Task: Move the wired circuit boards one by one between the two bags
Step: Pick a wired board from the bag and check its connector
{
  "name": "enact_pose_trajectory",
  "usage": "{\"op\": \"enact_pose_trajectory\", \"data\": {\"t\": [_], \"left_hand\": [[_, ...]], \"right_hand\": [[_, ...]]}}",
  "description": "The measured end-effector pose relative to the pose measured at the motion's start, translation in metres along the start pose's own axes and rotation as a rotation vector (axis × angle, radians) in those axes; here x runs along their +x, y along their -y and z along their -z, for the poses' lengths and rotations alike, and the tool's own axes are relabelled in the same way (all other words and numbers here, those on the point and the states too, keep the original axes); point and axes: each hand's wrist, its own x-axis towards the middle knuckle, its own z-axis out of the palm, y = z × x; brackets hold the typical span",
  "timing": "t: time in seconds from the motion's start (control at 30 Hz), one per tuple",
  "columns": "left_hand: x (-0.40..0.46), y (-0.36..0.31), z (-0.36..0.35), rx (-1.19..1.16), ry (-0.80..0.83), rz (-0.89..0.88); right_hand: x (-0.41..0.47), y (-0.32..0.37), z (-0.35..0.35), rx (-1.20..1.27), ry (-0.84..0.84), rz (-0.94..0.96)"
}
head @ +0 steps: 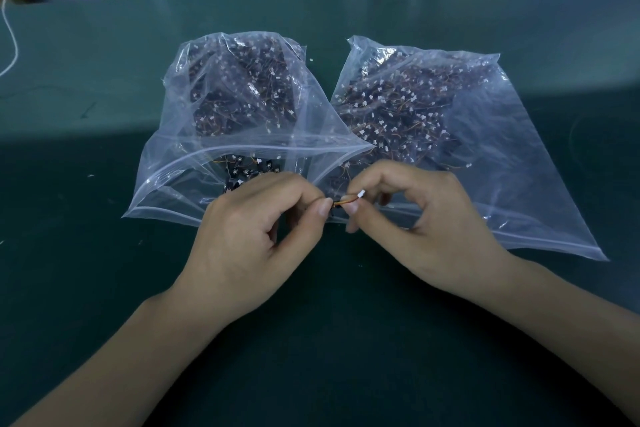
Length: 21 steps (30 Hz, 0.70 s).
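My left hand (242,239) and right hand (419,218) meet above the near edge of the dark green counter (86,156), fingers (325,207) clamped on one small wired circuit board with orange leads and a white plug (348,200). Just beyond my left fingers gapes the clear plastic zip bag on the left (194,170), mouth open. Beyond my right fingers lies the clear plastic zip bag on the right (512,163), flat. Both hold boards. Bare counter lies on either side. A white cable (10,35) runs far left.
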Motion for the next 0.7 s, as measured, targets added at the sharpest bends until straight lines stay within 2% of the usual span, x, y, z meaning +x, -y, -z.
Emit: {"op": "enact_pose_trajectory", "data": {"t": [0.23, 0.37, 0.47, 0.7], "left_hand": [[0.001, 0.001, -0.001, 0.024, -0.062, 0.012], [0.002, 0.002, 0.0, 0.034, -0.154, 0.037], [0.003, 0.002, 0.001, 0.032, -0.184, 0.031], [0.001, -0.002, 0.0, -0.031, -0.091, -0.024]], "right_hand": [[0.001, -0.003, 0.001, -0.044, -0.022, 0.017], [0.001, -0.008, 0.001, -0.223, 0.018, 0.072], [0.002, -0.012, 0.0, -0.273, 0.032, 0.046], [0.003, -0.012, 0.003, -0.287, -0.095, 0.073]]}}
